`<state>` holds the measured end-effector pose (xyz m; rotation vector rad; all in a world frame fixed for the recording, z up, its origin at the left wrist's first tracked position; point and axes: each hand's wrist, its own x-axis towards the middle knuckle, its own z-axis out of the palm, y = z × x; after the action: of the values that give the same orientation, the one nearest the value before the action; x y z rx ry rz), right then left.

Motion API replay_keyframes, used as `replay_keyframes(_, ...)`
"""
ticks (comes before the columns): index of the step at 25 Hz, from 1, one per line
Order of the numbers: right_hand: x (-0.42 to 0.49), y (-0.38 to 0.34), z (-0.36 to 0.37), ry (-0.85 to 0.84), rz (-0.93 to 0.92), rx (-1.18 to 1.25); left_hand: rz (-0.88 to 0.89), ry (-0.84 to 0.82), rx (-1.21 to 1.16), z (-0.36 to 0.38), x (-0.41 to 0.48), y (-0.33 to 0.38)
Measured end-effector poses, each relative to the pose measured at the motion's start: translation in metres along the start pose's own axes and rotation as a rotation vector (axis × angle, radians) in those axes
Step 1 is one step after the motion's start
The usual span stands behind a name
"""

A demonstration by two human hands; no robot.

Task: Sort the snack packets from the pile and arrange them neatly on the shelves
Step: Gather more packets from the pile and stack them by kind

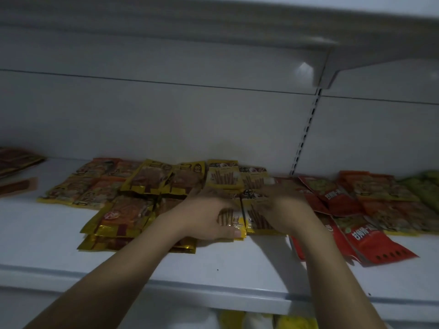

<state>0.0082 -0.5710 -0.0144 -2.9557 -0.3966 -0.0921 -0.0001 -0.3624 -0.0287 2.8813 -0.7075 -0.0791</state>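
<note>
At frame centre on the white shelf (237, 269), the left hand (209, 214) grips a yellow stick-snack packet (234, 222) by its near edge. The right hand (282, 205) covers a second packet (257, 222) alongside, its grip lost in blur. Both point lengthwise toward the back wall; two more packets (223, 175) lie just behind.

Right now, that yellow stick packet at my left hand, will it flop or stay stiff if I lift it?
The yellow packet is probably light and bendy: it looks thin and flat where the left hand pinches it. Its glossy film would likely slide easily over the smooth shelf. The long sticks shown on it may snap if it folds.
</note>
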Motion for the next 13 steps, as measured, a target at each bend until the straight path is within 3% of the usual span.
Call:
replay_keyframes(4,-0.009,0.004,0.028,-0.022,-0.018,0.102,-0.021,0.032,0.057,0.015,0.002,0.007)
replay_keyframes(13,-0.012,-0.004,0.026,0.275,-0.078,0.213,-0.110,0.194,0.052,0.011,-0.014,0.017)
